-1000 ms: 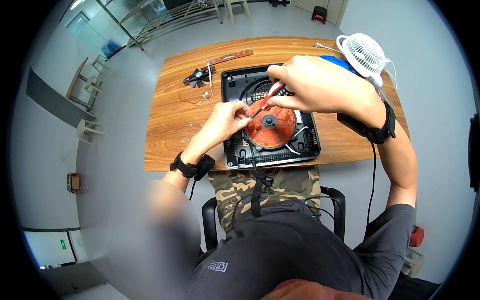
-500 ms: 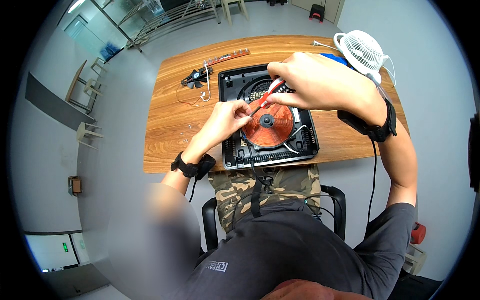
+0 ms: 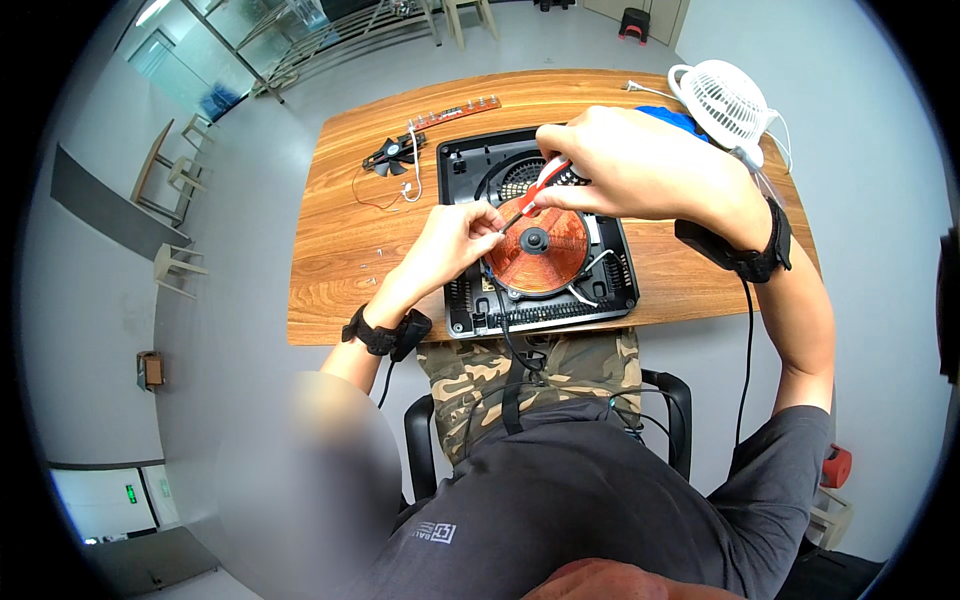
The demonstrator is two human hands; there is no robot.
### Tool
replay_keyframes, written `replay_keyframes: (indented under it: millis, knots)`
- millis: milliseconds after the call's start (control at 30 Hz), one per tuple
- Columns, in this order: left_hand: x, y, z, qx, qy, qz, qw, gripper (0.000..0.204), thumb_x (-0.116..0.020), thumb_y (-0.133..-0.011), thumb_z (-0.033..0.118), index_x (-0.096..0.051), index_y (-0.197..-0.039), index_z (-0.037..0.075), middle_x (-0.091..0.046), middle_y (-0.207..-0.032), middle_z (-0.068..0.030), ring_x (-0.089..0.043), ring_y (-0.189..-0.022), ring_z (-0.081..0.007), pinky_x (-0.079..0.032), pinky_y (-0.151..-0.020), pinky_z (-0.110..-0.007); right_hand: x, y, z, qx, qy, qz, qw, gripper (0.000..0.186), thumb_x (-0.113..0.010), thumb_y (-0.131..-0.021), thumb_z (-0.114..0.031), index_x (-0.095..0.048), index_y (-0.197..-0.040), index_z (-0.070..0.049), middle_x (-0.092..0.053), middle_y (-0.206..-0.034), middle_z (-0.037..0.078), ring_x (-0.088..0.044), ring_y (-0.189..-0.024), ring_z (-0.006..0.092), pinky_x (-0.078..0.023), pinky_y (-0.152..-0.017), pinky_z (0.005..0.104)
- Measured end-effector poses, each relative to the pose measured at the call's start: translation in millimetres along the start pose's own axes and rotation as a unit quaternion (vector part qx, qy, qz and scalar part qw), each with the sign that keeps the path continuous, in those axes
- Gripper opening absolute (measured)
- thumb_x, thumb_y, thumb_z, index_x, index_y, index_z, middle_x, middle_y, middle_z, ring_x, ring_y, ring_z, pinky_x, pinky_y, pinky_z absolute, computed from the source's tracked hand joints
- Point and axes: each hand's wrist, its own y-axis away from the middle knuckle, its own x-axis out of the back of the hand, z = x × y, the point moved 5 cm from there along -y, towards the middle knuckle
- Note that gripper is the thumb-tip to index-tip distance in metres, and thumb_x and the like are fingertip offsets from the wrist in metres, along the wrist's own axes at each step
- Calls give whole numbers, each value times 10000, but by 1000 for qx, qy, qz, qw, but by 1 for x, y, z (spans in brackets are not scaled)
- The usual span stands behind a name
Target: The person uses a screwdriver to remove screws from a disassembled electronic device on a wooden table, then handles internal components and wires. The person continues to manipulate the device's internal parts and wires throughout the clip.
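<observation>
An open black cooker-like housing (image 3: 456, 215) lies on the table with a round copper coil (image 3: 556, 262) mounted in it. From the far right, my right hand (image 3: 630, 165) reaches over the housing, closed round a red-handled tool (image 3: 534, 198). Its narrow dark end points down to the coil's upper left edge; its exact kind is hard to tell. At that same edge my left hand (image 3: 462, 237) has thumb and forefinger pinched together beside the tool's tip. Whatever lies between those fingertips is hidden. White wire ends (image 3: 582, 296) stick out at the coil's near right.
Left of the housing are a small black fan (image 3: 391, 157) with wires, an orange-red circuit strip (image 3: 455, 113) and several tiny screws (image 3: 372, 266). A white desk fan (image 3: 722, 104) stands at the far right by a blue cloth (image 3: 672, 120). The wooden table's (image 3: 330, 230) near edge meets my lap.
Almost nothing differs. Both hands and the tool keep their places at the coil's upper left edge.
</observation>
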Motion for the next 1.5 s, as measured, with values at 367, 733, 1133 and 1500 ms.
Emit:
replay_keyframes:
  millis: [367,733,1133,1500]
  knots:
    - [-10,-4,20,-77,-12,-13,997,423,-743,-853,-16,-627,-1258,30,-719,-801,-97,-716,-737,-174,-581,-693,-307,0,6,13,19,-35,0,999,454,-720,-925,-404,-634,-966,40,-625,-660,210,-638,-616,365,-498,-593,440]
    - [-27,-33,35,-141,-82,-31,986,499,-810,-849,174,-629,-1293,37,-715,-1129,-161,-705,-1029,-273,-562,-904,-381,29,30,30,-28,-36,-20,999,349,-695,-837,-228,-619,-1038,47,-663,-730,241,-685,-733,412,-558,-672,470]
    - [-59,-49,9,-160,-228,-172,945,722,-810,-838,397,-532,-1459,155,-386,-1552,-202,-403,-1425,-404,-363,-1183,-492,13,44,80,-62,-4,-9,998,343,-708,-855,-246,-619,-1034,33,-687,-780,247,-695,-781,433,-574,-702,491]
    - [-58,-56,10,-126,-234,-184,946,726,-862,-777,371,-591,-1410,141,-378,-1561,-212,-407,-1426,-411,-381,-1177,-482,3,35,90,-66,-32,-38,997,363,-741,-848,-229,-640,-1095,18,-713,-853,229,-709,-858,417,-578,-742,489]
